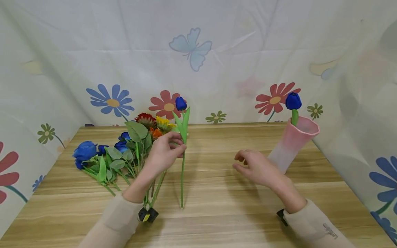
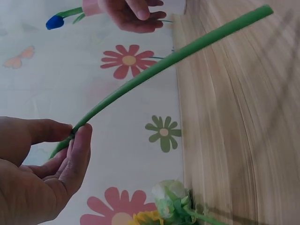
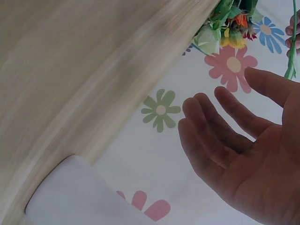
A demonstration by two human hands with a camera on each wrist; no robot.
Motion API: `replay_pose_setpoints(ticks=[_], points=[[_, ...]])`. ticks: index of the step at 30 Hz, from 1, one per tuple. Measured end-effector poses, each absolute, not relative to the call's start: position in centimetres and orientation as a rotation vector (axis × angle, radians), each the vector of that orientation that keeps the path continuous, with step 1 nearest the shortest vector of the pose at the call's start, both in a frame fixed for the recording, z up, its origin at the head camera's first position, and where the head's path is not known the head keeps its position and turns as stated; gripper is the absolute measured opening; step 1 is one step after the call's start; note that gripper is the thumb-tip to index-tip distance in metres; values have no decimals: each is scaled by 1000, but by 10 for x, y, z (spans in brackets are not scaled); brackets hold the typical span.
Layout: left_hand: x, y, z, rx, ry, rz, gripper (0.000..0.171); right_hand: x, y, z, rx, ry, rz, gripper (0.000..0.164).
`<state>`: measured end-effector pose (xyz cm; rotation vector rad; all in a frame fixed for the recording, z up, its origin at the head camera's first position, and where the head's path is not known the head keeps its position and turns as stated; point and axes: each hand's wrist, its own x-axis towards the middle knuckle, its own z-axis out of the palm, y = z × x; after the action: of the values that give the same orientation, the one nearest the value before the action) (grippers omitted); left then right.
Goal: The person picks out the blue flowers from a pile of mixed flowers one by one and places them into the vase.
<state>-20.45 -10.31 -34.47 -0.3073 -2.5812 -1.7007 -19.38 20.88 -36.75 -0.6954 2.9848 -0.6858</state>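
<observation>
Between thumb and fingers, my left hand pinches the green stem of a blue tulip, held upright with its leaves above the grip. In the head view my right hand hovers in front of a pink-and-white vase, holding nothing. Its fingers are loosely bent in the right wrist view, palm showing. Another blue tulip stands in the vase, leaning against the left side of the rim; its lower stem is hidden inside.
At the left of the wooden table lies a pile of artificial flowers: blue roses, a yellow sunflower, a dark red bloom and green leaves. A white curtain printed with flowers hangs behind and at both sides.
</observation>
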Motion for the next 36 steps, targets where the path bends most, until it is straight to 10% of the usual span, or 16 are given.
replay_pose_setpoints(ticks=[36], points=[[-197,-63,-353,-470,-2460,-2008,31,-178,147,-369,-963,2881,-1234,12]])
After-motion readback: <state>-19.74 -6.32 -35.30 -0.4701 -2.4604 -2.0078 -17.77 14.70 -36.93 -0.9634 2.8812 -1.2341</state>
